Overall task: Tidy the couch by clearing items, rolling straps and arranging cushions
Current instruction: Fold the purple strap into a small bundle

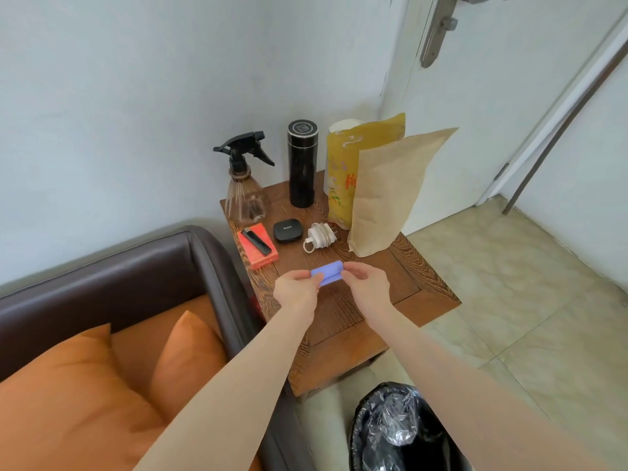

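Two hands, our left [295, 288] and right [365, 283], pinch the ends of a strap [327, 272]. It is blue, rolled short, above the table [343, 321].

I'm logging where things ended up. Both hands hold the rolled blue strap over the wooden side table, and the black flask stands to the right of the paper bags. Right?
Not quite. In the head view the black flask stands left of the paper bags. The rest holds: the left hand and the right hand hold the rolled blue strap over the wooden side table.
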